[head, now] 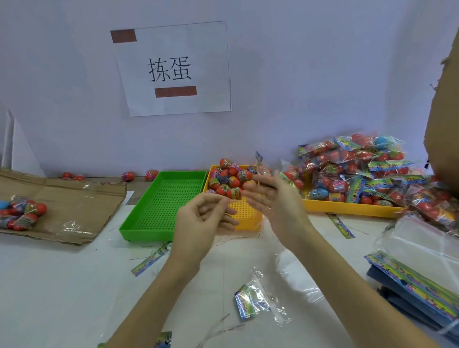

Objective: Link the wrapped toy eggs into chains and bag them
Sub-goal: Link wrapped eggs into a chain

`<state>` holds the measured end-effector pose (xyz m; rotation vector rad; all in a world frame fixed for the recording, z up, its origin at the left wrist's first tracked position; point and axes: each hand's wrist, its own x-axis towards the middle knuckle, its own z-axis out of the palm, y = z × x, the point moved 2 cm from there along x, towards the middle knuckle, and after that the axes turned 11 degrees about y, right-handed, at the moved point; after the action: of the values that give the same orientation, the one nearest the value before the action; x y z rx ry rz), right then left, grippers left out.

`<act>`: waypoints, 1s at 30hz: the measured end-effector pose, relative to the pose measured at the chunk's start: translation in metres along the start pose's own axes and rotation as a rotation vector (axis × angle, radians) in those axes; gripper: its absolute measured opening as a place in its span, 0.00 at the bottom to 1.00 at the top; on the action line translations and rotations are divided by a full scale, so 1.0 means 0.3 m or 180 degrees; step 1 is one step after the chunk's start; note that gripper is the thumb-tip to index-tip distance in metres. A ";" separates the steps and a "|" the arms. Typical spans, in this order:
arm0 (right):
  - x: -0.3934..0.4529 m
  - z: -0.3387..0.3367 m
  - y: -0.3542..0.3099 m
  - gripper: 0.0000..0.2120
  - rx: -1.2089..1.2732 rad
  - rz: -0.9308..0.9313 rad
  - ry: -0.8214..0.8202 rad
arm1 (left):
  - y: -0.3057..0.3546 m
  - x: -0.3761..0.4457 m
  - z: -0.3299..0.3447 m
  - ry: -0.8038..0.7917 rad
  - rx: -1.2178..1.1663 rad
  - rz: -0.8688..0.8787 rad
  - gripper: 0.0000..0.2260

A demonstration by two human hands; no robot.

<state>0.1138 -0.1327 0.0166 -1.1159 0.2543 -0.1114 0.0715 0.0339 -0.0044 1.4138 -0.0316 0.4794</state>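
Glossy wrapped eggs (227, 180) heaped in perforated yellow tray (246, 216).

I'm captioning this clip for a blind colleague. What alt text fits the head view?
Two bare hands, left hand and right hand, hover with loose fingers, apparently empty, over a white table in front of a yellow tray of wrapped toy eggs. An empty green tray sits to its left; bagged eggs pile up at right.

a white paper sign (174, 69) with two black chinese characters and two red-brown tape strips hangs on the pale wall above the white bench (58, 297). flattened brown cardboard (68, 203) lies at the bench's left; a cardboard sheet (447, 114) rises at far right.
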 end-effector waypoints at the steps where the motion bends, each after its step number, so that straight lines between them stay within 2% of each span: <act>1: 0.012 -0.018 -0.019 0.23 0.0363 0.0137 0.0045 | 0.002 0.011 -0.016 0.0093 -0.0069 -0.0146 0.03; 3: 0.031 -0.049 -0.046 0.23 0.1066 0.0371 0.0069 | 0.005 0.025 -0.035 0.0152 0.0080 -0.0097 0.04; 5: 0.031 -0.055 -0.046 0.24 0.1425 0.0606 -0.0015 | 0.008 0.018 -0.028 0.0067 0.0438 0.0311 0.05; 8: 0.006 -0.027 -0.010 0.25 0.1383 0.0804 -0.0180 | -0.012 -0.013 0.008 -0.0162 0.0979 0.0805 0.05; 12: -0.034 0.013 0.029 0.27 0.1319 0.0921 -0.0331 | -0.012 -0.036 0.026 -0.0452 0.1411 0.1271 0.13; 15: -0.041 0.017 0.036 0.28 0.1505 0.1089 -0.0330 | -0.006 -0.039 0.024 -0.0532 0.1440 0.1471 0.06; 18: -0.034 0.003 0.022 0.26 0.1849 0.1305 -0.0290 | -0.017 -0.035 0.025 -0.0654 0.1336 0.1018 0.06; 23: -0.020 -0.017 -0.011 0.23 0.2076 0.1244 -0.0153 | -0.012 -0.028 0.028 -0.0604 0.0555 -0.0042 0.11; 26: -0.020 -0.013 -0.008 0.22 0.2161 0.1316 -0.0209 | -0.015 -0.029 0.032 -0.0681 0.0442 -0.0207 0.16; 30: -0.031 0.004 0.010 0.23 0.2183 0.1365 -0.0324 | -0.016 -0.028 0.028 -0.0500 0.0291 -0.0286 0.07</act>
<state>0.1048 -0.1285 0.0159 -0.3687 0.3268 0.2280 0.0675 0.0231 -0.0100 1.5336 -0.0733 0.2980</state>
